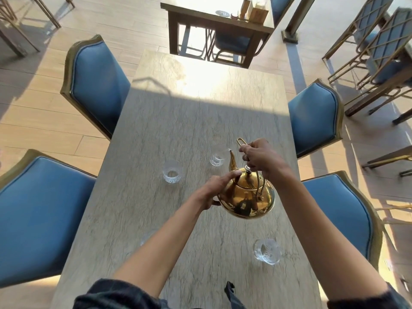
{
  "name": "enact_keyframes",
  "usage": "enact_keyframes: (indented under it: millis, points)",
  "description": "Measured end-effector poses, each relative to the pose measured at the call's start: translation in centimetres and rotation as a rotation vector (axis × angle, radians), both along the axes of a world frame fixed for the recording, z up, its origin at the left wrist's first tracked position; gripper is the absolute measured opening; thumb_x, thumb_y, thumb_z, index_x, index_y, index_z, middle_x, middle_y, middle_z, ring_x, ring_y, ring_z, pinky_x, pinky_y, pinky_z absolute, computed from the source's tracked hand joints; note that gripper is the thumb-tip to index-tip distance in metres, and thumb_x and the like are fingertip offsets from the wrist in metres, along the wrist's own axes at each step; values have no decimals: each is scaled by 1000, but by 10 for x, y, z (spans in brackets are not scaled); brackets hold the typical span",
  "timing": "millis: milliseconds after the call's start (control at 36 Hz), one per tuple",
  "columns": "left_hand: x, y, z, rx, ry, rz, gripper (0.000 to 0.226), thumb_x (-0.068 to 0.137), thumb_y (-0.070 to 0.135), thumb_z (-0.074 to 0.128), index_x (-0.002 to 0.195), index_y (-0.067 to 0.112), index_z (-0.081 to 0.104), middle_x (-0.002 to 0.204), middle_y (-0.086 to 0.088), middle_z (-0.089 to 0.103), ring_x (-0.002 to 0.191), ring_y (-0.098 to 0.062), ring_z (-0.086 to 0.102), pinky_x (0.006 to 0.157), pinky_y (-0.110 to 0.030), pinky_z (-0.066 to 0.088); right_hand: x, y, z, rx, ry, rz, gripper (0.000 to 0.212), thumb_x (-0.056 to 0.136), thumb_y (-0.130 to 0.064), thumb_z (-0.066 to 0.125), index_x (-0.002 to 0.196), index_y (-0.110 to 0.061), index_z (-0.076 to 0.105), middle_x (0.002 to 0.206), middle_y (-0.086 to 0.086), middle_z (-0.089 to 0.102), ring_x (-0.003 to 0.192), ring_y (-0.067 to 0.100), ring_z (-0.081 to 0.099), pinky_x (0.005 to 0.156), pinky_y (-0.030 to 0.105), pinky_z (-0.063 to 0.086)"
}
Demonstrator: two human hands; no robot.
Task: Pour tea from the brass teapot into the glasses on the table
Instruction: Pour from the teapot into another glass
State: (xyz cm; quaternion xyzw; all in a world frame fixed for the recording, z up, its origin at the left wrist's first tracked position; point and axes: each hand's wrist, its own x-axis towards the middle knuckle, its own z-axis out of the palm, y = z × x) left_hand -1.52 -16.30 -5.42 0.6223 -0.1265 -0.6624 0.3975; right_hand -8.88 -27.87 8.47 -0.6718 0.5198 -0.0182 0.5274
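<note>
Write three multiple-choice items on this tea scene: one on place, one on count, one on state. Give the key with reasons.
1. The teapot's spout tip is over which glass?
A. far right glass
B. far left glass
C. near right glass

2. How many blue chairs flank the table?
A. two
B. four
C. six

3. The brass teapot is
A. standing on the table
B. held up and tilted
C. lying on its side

Key: A, the spout meets the far right glass; B, two chairs stand on each side of the table; B, the right hand holds the handle of the brass teapot while the left hand steadies it.
</note>
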Motion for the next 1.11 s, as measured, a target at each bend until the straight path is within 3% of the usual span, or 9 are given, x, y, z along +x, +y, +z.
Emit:
enact_keyframes:
  millis: [167,389,556,861,1111]
  points:
    - [-1,1,0,-4,-8,-8,108,60,89,72,138,15,71,130,-13,77,122,-34,69,91,-46,52,0,2,2,-3,12,3,23,103,-12,47,109,3,63,70,7,48,49,12,42,44,26,32]
    - [-2,2,0,-11,0,-6,113,57,90,73,141,14,70,130,-13,77,120,-33,69,89,-45,52,0,3,4,-9,21,8,23,103,-12,47,109,3,64,71,8,48,50,13,42,45,26,33]
    - [-2,3,4,-15,8,-2,111,59,88,73,140,13,69,130,-13,76,118,-32,69,82,-41,52,-2,2,2,-7,13,6,23,103,-13,48,109,3,63,70,7,48,49,12,42,43,24,32]
    - [-1,3,5,2,22,1,79,86,77,71,134,13,73,124,-13,78,117,-31,71,91,-43,54,0,1,3,-12,20,4,24,103,-12,48,108,4,64,68,7,49,47,12,42,40,23,32]
    - [-1,1,9,10,35,14,77,89,73,70,135,12,72,125,-13,78,117,-31,71,85,-40,52,2,0,4,2,24,-9,24,103,-11,47,111,5,63,67,7,49,47,11,41,41,24,31]
